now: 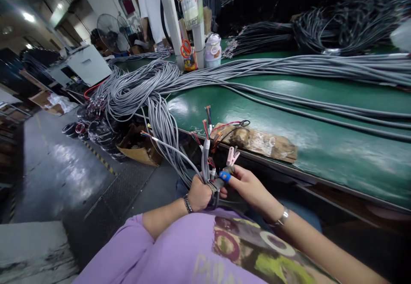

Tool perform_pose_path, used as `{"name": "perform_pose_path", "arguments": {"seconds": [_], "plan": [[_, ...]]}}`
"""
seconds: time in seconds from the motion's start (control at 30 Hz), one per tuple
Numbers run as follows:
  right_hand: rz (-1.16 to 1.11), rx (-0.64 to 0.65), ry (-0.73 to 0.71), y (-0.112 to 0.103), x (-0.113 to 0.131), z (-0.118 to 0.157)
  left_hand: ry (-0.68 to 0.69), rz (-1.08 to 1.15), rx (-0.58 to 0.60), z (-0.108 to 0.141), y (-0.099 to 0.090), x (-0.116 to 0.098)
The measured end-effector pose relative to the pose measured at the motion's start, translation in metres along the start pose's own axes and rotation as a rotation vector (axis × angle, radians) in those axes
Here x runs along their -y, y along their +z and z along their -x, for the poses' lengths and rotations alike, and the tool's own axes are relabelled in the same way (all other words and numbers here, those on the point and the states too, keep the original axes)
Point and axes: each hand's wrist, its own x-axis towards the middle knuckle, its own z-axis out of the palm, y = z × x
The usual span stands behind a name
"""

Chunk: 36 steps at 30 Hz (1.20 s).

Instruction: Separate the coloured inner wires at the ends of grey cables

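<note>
My left hand [199, 193] is closed around several grey cables [205, 164] close to my body, their coloured wire ends sticking up above the fist. Just to its right, my right hand [248, 185], with blue tape [225, 176] on the thumb, pinches a dark grey strip [218, 184] that lies against the cables. A pink clothespin [232, 155] stands up just beyond my right fingertips. Behind it, a taped cardboard piece [272, 143] rests on the table's near edge. One cable with bare coloured ends [154, 138] points off to the left.
Long grey cables [289, 66] run across the green table [321, 155] and hang in a looped bundle [138, 87] at its left end. Black cables [334, 31] lie at the back. A post [198, 40] and purple container [213, 51] stand there. A person [152, 6] is behind. A carton [141, 147] sits below.
</note>
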Motion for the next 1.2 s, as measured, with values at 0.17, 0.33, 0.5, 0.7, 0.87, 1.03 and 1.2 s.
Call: {"name": "perform_pose_path", "arguments": {"seconds": [0.17,0.33,0.5,0.7,0.87,1.03,1.2], "plan": [[0.04,-0.042,0.006,-0.003,-0.001,0.001,0.002,0.032,-0.027,-0.001,-0.001,0.002],[0.009,-0.133,-0.01,-0.008,-0.016,0.001,-0.003,0.095,-0.091,-0.001,-0.001,0.0],[0.033,-0.202,-0.045,-0.007,-0.017,-0.001,-0.015,0.132,-0.113,0.0,0.001,-0.003],[-0.093,-0.005,0.008,0.003,-0.003,-0.003,-0.009,0.103,-0.084,0.0,0.002,-0.001],[-0.164,-0.038,0.019,0.004,-0.007,-0.004,-0.019,0.08,-0.046,-0.001,0.002,0.001],[-0.205,-0.105,-0.018,0.007,-0.012,-0.004,-0.005,0.074,-0.087,-0.001,0.004,-0.002],[-0.22,-0.108,-0.015,0.008,-0.012,-0.005,0.008,0.103,-0.143,-0.001,0.007,-0.005]]}}
